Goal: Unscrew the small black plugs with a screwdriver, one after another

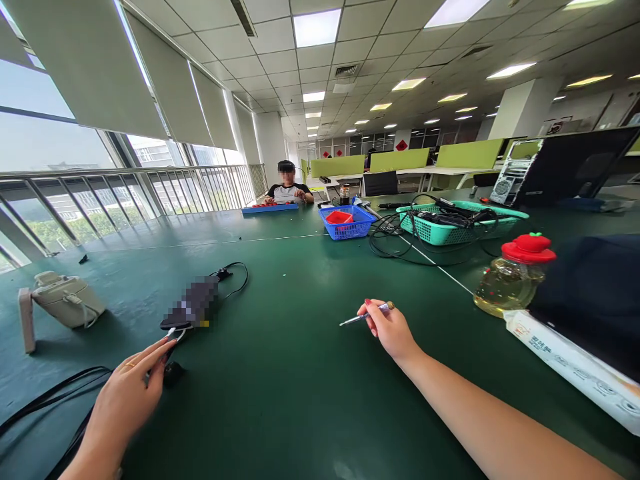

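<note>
My left hand (127, 390) is at the near end of a dark phone or power bank (193, 303), part of which is blurred out. Its fingers are pinched at the white cable plug (172, 331) there, though the fingers hide part of the grip. Between the thumb and fingers of my right hand (393, 327) is a slim silver pen-like tool (357, 318). Its thin tip points left, held above the table, and its rear end is brownish gold. I cannot make out the tool's exact kind.
Across the green table (280, 413) stand a blue basket (347, 230) and a teal basket (435, 231) of black cables. On the right are a red-lidded bottle (515, 280) and a white soft packet (570, 367). A beige pouch (70, 300) lies left. Another person (287, 190) sits opposite.
</note>
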A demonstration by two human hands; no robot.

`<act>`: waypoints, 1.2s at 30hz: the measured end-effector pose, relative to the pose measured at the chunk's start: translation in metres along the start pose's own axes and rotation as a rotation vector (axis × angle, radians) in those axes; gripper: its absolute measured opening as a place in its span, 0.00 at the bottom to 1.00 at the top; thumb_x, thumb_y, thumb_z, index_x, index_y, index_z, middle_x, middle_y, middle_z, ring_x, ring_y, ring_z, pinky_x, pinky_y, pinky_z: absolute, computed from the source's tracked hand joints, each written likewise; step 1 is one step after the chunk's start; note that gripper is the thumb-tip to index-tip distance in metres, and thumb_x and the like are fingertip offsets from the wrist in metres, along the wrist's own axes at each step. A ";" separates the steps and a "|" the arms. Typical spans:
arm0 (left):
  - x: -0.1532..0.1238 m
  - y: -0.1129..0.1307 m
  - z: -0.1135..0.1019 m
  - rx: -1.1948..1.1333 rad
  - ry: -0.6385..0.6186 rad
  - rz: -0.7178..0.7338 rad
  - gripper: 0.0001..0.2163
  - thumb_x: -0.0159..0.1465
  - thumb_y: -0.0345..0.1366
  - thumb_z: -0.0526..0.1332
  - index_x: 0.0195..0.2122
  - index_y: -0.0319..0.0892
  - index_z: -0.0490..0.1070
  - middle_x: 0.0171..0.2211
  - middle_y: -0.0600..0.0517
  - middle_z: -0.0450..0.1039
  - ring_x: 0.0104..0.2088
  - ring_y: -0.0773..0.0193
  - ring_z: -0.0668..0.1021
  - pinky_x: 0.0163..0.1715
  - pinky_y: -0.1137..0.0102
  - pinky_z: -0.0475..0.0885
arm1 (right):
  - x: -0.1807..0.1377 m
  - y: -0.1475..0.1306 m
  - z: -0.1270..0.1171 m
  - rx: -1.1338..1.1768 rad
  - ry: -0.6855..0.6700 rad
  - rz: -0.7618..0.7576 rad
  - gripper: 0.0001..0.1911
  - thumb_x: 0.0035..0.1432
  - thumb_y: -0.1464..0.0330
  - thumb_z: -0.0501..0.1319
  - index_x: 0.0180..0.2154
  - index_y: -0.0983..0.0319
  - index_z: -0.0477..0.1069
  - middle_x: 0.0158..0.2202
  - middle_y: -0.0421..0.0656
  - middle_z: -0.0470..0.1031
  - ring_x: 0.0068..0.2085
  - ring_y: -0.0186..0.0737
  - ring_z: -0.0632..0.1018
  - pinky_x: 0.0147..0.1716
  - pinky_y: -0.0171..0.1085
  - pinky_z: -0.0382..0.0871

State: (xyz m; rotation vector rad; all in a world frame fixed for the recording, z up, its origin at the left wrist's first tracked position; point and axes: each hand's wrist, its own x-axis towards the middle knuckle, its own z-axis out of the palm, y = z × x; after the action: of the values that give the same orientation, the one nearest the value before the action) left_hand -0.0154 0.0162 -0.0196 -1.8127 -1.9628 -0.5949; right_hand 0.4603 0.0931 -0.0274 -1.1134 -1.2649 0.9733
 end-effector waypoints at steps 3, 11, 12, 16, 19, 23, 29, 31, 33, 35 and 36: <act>0.001 -0.007 0.007 -0.008 -0.037 0.055 0.21 0.65 0.41 0.50 0.55 0.50 0.74 0.55 0.51 0.76 0.50 0.52 0.79 0.47 0.60 0.77 | 0.000 0.001 0.000 -0.004 -0.006 -0.009 0.29 0.54 0.41 0.58 0.25 0.61 0.73 0.17 0.37 0.61 0.20 0.33 0.63 0.20 0.34 0.57; 0.003 -0.010 0.014 0.007 -0.122 0.166 0.22 0.65 0.39 0.48 0.54 0.49 0.75 0.60 0.51 0.71 0.54 0.53 0.78 0.51 0.60 0.76 | 0.001 0.002 0.000 -0.017 -0.024 -0.025 0.28 0.56 0.43 0.57 0.25 0.61 0.72 0.17 0.37 0.61 0.20 0.33 0.63 0.20 0.35 0.56; 0.002 -0.009 0.013 -0.006 -0.114 0.183 0.22 0.65 0.38 0.48 0.55 0.49 0.75 0.60 0.51 0.71 0.55 0.53 0.77 0.52 0.60 0.75 | 0.001 0.002 0.000 -0.015 -0.023 -0.025 0.28 0.55 0.43 0.58 0.25 0.61 0.72 0.17 0.37 0.61 0.20 0.33 0.63 0.20 0.35 0.56; 0.000 -0.007 0.009 -0.081 -0.084 0.251 0.21 0.66 0.38 0.47 0.54 0.49 0.75 0.60 0.51 0.70 0.59 0.52 0.72 0.59 0.55 0.69 | 0.001 -0.001 0.001 -0.019 -0.026 -0.021 0.29 0.54 0.42 0.58 0.24 0.61 0.72 0.17 0.37 0.60 0.20 0.33 0.63 0.19 0.35 0.56; 0.000 -0.003 0.007 -0.112 -0.127 0.274 0.20 0.65 0.37 0.49 0.52 0.50 0.76 0.59 0.52 0.72 0.59 0.53 0.73 0.60 0.56 0.68 | 0.000 -0.002 0.001 -0.022 -0.030 -0.025 0.29 0.54 0.42 0.58 0.24 0.61 0.72 0.17 0.37 0.60 0.20 0.33 0.63 0.19 0.35 0.56; 0.002 0.001 0.007 -0.111 -0.194 0.285 0.20 0.63 0.36 0.50 0.51 0.51 0.78 0.56 0.53 0.75 0.56 0.53 0.75 0.59 0.56 0.69 | -0.001 -0.002 0.001 -0.020 -0.035 -0.034 0.29 0.54 0.41 0.58 0.24 0.61 0.72 0.16 0.37 0.60 0.20 0.34 0.63 0.19 0.35 0.57; 0.002 0.004 0.006 -0.083 -0.220 0.276 0.19 0.63 0.37 0.51 0.49 0.51 0.79 0.53 0.53 0.77 0.54 0.54 0.77 0.57 0.59 0.71 | 0.000 -0.001 0.001 -0.026 -0.033 -0.027 0.30 0.54 0.41 0.58 0.24 0.61 0.72 0.17 0.37 0.61 0.20 0.33 0.63 0.19 0.35 0.56; 0.002 0.006 0.006 -0.081 -0.246 0.273 0.19 0.63 0.36 0.51 0.48 0.51 0.80 0.51 0.53 0.79 0.53 0.54 0.77 0.55 0.60 0.73 | -0.001 -0.002 0.001 -0.027 -0.030 -0.021 0.30 0.54 0.41 0.58 0.24 0.61 0.72 0.17 0.37 0.60 0.20 0.33 0.63 0.19 0.35 0.56; 0.002 0.006 0.007 -0.085 -0.269 0.268 0.19 0.64 0.36 0.51 0.47 0.51 0.80 0.50 0.53 0.79 0.53 0.54 0.78 0.55 0.60 0.73 | -0.001 -0.003 0.002 -0.031 -0.026 -0.017 0.30 0.54 0.41 0.58 0.24 0.61 0.72 0.17 0.37 0.60 0.20 0.33 0.63 0.19 0.35 0.56; 0.002 0.005 0.010 -0.087 -0.277 0.259 0.19 0.64 0.36 0.50 0.47 0.51 0.80 0.50 0.52 0.79 0.53 0.54 0.77 0.55 0.60 0.73 | -0.001 -0.004 0.002 -0.037 -0.027 -0.019 0.30 0.53 0.40 0.58 0.23 0.61 0.72 0.16 0.37 0.60 0.19 0.34 0.63 0.19 0.35 0.56; 0.002 0.004 0.012 -0.086 -0.274 0.255 0.19 0.64 0.36 0.50 0.48 0.51 0.79 0.51 0.52 0.78 0.54 0.54 0.77 0.56 0.59 0.73 | -0.001 -0.004 0.002 -0.039 -0.028 -0.020 0.30 0.53 0.40 0.58 0.23 0.61 0.72 0.16 0.37 0.60 0.19 0.34 0.63 0.19 0.35 0.56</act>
State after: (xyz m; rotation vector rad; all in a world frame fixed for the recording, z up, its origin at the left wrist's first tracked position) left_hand -0.0120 0.0243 -0.0285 -2.2557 -1.8488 -0.3708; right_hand 0.4585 0.0911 -0.0237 -1.1185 -1.3206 0.9559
